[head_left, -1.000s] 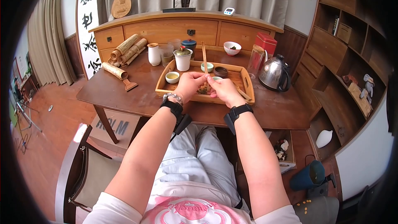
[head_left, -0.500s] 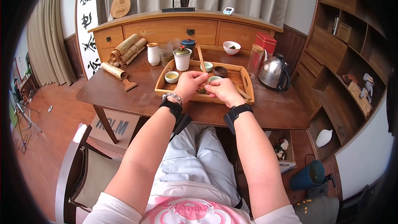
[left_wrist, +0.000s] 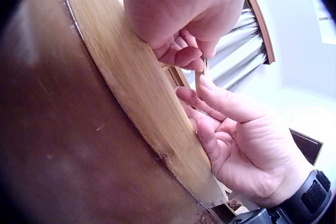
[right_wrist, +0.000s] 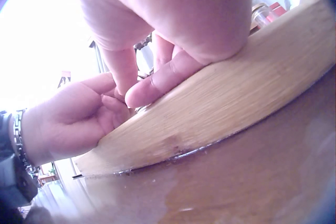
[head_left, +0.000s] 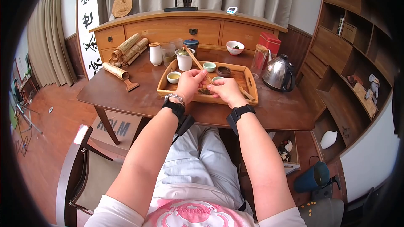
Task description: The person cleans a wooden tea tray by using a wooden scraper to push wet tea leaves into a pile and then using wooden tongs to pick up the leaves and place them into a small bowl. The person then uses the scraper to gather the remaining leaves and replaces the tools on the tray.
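Both hands meet over the near side of a wooden tray (head_left: 253,85). The left hand (head_left: 190,85) pinches a slim wooden stick (head_left: 195,61) between thumb and fingers. Close beside it, the right hand (head_left: 228,91) pinches the stick's lower part. The stick leans up and to the left, its top overlapping the white lidded cup (head_left: 184,62) in the head view. A white cup of yellow tea (head_left: 174,78) sits left of the hands. Behind them are a green cup (head_left: 209,67) and a dark brown cup (head_left: 224,72). Another pale cup (head_left: 217,78) is partly hidden by the right hand.
A steel kettle (head_left: 276,73) and a glass jar (head_left: 258,62) stand right of the tray. At the left lie bamboo scrolls (head_left: 128,51) and a flat wooden brush (head_left: 131,85). A white vase (head_left: 155,54) and a bowl (head_left: 235,48) stand at the back.
The stick has tipped from nearly upright to a slant, its top swinging left toward the lidded cup. The left hand has shifted slightly left; both hands stay over the tray.
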{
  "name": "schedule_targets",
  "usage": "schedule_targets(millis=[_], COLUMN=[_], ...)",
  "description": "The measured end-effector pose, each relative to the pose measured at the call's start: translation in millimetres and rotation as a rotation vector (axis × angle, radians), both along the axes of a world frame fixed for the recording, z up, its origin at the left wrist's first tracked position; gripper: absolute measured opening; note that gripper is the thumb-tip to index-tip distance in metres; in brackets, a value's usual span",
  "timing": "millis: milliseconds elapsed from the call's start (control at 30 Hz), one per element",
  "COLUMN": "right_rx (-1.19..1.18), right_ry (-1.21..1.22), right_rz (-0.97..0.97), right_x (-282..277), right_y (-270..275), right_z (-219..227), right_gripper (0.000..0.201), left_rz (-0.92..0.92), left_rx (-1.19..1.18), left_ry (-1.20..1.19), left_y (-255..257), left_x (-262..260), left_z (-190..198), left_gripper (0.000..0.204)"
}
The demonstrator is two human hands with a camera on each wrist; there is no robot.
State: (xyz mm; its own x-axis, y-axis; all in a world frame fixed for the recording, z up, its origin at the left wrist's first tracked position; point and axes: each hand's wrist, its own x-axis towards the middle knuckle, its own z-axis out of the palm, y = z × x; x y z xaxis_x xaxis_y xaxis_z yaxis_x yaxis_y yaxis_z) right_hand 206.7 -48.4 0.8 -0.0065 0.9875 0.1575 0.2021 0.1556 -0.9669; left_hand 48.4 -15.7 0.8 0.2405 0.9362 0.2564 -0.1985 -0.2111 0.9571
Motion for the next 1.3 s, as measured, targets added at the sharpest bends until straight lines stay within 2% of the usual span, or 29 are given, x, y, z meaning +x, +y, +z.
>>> schedule_targets(millis=[133, 200, 233, 300, 400, 533, 600, 1000, 1300], right_rx=[0.034, 0.038, 0.037, 0.397, 0.354, 0.302, 0.336, 0.477, 0.422], right_ry=[-0.053, -0.274, -0.273, -0.618, -0.527, -0.533, -0.668, -0.711, -0.743], right_rz=[-0.08, -0.184, -0.183, -0.28, -0.267, -0.258, -0.29, -0.328, -0.294], right_x=[-7.4, -13.2, -13.8, -14.4, -12.6, -15.0, -17.2, -20.4, -19.1], right_y=[-14.0, -22.1, -18.7, -11.1, -9.2, -10.8, -11.4, -12.8, -14.4], right_z=[9.3, 16.5, 11.6, 1.9, -0.1, 3.4, 3.1, -3.1, -1.4], right_gripper=[0.031, 0.033, 0.033, 0.033, 0.029, 0.025, 0.025, 0.021, 0.023], left_rz=[0.031, 0.036, 0.033, 0.031, 0.038, 0.039, 0.048, 0.053, 0.054], left_rx=[-0.033, -0.046, -0.046, -0.047, -0.056, -0.047, -0.04, -0.04, -0.012], left_ry=[-0.015, -0.026, -0.027, -0.025, -0.027, 0.003, 0.019, 0.041, 0.061], left_y=[-0.9, -1.1, -1.6, -2.2, -2.0, -0.5, -0.9, -3.4, -2.7], left_x=[0.4, 0.9, 0.7, 0.6, 0.8, 1.4, 1.3, 0.8, 1.1], left_z=[1.7, 2.3, 2.6, 3.2, 3.5, 2.2, 3.0, 4.4, 3.4], left_gripper=[0.027, 0.027, 0.027, 0.027, 0.027, 0.027, 0.028, 0.029, 0.028])
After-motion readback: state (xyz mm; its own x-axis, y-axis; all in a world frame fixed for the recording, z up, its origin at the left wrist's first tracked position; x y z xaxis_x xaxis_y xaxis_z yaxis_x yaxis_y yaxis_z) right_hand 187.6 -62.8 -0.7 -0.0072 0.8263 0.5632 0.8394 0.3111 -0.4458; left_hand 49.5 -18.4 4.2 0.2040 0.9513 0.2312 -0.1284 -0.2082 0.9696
